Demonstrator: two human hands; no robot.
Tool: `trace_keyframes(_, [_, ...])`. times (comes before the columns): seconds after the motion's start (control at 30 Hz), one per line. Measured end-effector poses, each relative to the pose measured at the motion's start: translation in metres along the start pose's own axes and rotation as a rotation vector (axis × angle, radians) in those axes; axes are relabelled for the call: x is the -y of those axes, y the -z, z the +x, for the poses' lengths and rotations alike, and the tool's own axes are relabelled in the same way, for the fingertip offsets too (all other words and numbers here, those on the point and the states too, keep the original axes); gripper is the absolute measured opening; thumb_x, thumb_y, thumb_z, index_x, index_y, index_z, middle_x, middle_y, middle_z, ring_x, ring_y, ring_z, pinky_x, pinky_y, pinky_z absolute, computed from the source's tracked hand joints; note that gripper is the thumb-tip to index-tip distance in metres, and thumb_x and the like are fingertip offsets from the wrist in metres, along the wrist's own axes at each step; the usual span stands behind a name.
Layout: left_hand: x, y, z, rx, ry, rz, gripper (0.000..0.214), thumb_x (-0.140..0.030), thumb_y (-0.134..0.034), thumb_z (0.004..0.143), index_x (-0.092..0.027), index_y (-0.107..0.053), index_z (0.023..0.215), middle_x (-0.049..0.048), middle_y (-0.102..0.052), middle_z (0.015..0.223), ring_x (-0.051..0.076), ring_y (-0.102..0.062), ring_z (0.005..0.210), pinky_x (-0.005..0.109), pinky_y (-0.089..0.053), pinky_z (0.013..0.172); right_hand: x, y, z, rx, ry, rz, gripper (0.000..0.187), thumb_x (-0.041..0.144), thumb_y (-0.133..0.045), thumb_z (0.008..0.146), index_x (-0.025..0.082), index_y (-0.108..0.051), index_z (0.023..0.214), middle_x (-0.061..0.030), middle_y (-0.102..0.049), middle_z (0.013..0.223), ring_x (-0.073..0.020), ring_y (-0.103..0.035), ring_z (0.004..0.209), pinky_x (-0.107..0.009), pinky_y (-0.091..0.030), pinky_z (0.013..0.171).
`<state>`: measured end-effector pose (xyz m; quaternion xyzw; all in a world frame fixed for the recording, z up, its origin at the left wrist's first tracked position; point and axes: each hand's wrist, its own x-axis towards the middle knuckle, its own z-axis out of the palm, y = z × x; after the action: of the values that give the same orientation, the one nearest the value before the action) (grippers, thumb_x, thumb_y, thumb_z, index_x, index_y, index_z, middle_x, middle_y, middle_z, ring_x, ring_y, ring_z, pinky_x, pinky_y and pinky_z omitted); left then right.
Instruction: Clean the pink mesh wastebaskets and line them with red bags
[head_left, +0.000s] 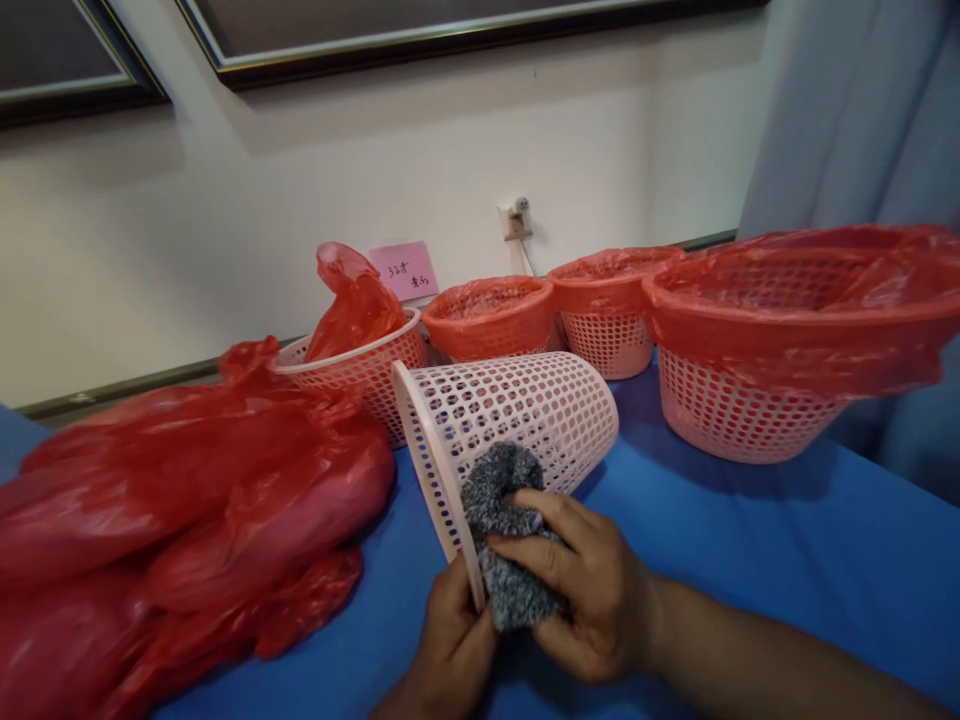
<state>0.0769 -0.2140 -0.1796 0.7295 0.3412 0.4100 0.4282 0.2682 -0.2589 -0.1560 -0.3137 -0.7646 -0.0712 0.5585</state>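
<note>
A pale pink perforated plastic wastebasket [525, 400] lies tipped on its side above the blue cloth, its open mouth facing left. My left hand [454, 640] is closed around the lower part of its rim. In my right hand [592, 590] is a grey speckled cleaning cloth [510, 500], pressed against the basket's outer wall close to the rim. The fingers of my right hand bend over the cloth and keep it bunched. Part of my left hand's grip is hidden behind the rim.
Red plastic bags [225, 520] are heaped at left. Behind stand a basket [367, 370] with a red bag inside and lined baskets [487, 310], [611, 340]; a larger lined basket [750, 410] is at right. A pink note [405, 270] and a wall socket [515, 222] are behind.
</note>
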Motion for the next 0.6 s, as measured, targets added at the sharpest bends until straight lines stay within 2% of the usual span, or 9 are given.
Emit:
trace_keyframes(0.07, [-0.005, 0.001, 0.001, 0.004, 0.008, -0.026, 0.043, -0.047, -0.067, 0.094, -0.018, -0.075, 0.125, 0.011, -0.08, 0.117, 0.031, -0.074, 0.111, 0.042, -0.058, 0.104, -0.023, 0.008, 0.0, -0.031, -0.129, -0.107, 0.06, 0.02, -0.056, 0.078, 0.02, -0.058, 0.138, -0.0165, -0.058, 0.14, -0.0318, -0.065, 0.119, -0.051, -0.06, 0.098])
trace_keyframes(0.13, [-0.006, 0.002, 0.003, 0.01, 0.019, -0.018, 0.042, -0.041, -0.063, 0.099, -0.017, -0.072, 0.131, 0.0135, -0.077, 0.125, 0.032, -0.07, 0.121, 0.047, -0.051, 0.113, -0.052, 0.019, 0.002, -0.115, -0.361, -0.24, 0.057, 0.018, -0.055, 0.08, 0.022, -0.06, 0.137, -0.015, -0.061, 0.137, -0.0331, -0.065, 0.121, -0.055, -0.056, 0.103])
trace_keyframes(0.2, [-0.003, 0.002, 0.004, 0.066, -0.006, 0.034, 0.041, -0.037, -0.059, 0.101, -0.018, -0.069, 0.136, 0.0139, -0.074, 0.133, 0.031, -0.066, 0.129, 0.048, -0.048, 0.116, -0.076, 0.03, 0.004, -0.203, -0.586, -0.335, 0.052, 0.02, -0.054, 0.083, 0.021, -0.063, 0.134, -0.0139, -0.065, 0.127, -0.0332, -0.067, 0.115, -0.056, -0.056, 0.102])
trace_keyframes(0.27, [0.001, -0.001, 0.005, 0.152, -0.058, 0.111, 0.041, -0.033, -0.056, 0.102, -0.021, -0.067, 0.14, 0.0132, -0.07, 0.14, 0.031, -0.062, 0.135, 0.048, -0.046, 0.118, -0.086, 0.038, 0.006, -0.242, -0.666, -0.353, 0.051, 0.022, -0.054, 0.085, 0.022, -0.064, 0.134, -0.0129, -0.066, 0.123, -0.0327, -0.068, 0.113, -0.055, -0.056, 0.101])
trace_keyframes(0.33, [0.003, -0.005, 0.007, 0.234, -0.121, 0.178, 0.043, -0.03, -0.053, 0.102, -0.022, -0.065, 0.143, 0.0125, -0.067, 0.144, 0.032, -0.06, 0.137, 0.049, -0.044, 0.119, -0.078, 0.04, 0.006, -0.209, -0.572, -0.307, 0.056, 0.02, -0.054, 0.084, 0.023, -0.06, 0.14, -0.0127, -0.064, 0.131, -0.0321, -0.065, 0.12, -0.054, -0.054, 0.104])
trace_keyframes(0.4, [0.003, -0.009, 0.009, 0.275, -0.174, 0.209, 0.043, -0.027, -0.052, 0.101, -0.024, -0.066, 0.142, 0.0118, -0.068, 0.142, 0.031, -0.062, 0.134, 0.049, -0.045, 0.118, -0.056, 0.036, 0.007, -0.116, -0.349, -0.217, 0.065, 0.018, -0.054, 0.081, 0.024, -0.053, 0.146, -0.0132, -0.057, 0.143, -0.0319, -0.06, 0.129, -0.053, -0.053, 0.108])
trace_keyframes(0.5, [0.002, -0.011, 0.007, 0.272, -0.19, 0.194, 0.04, -0.029, -0.061, 0.096, -0.025, -0.07, 0.134, 0.0111, -0.074, 0.132, 0.031, -0.068, 0.124, 0.045, -0.053, 0.11, -0.019, 0.026, 0.007, -0.003, -0.047, -0.072, 0.07, 0.019, -0.054, 0.078, 0.02, -0.051, 0.148, -0.0154, -0.048, 0.152, -0.031, -0.059, 0.13, -0.049, -0.055, 0.105])
trace_keyframes(0.6, [0.002, -0.008, 0.001, 0.193, -0.135, 0.107, 0.042, -0.036, -0.074, 0.088, -0.025, -0.072, 0.128, 0.0086, -0.078, 0.121, 0.03, -0.073, 0.112, 0.038, -0.061, 0.097, -0.001, 0.018, 0.008, 0.01, 0.044, 0.033, 0.065, 0.02, -0.054, 0.076, 0.016, -0.055, 0.141, -0.0165, -0.053, 0.146, -0.0275, -0.066, 0.117, -0.043, -0.06, 0.095])
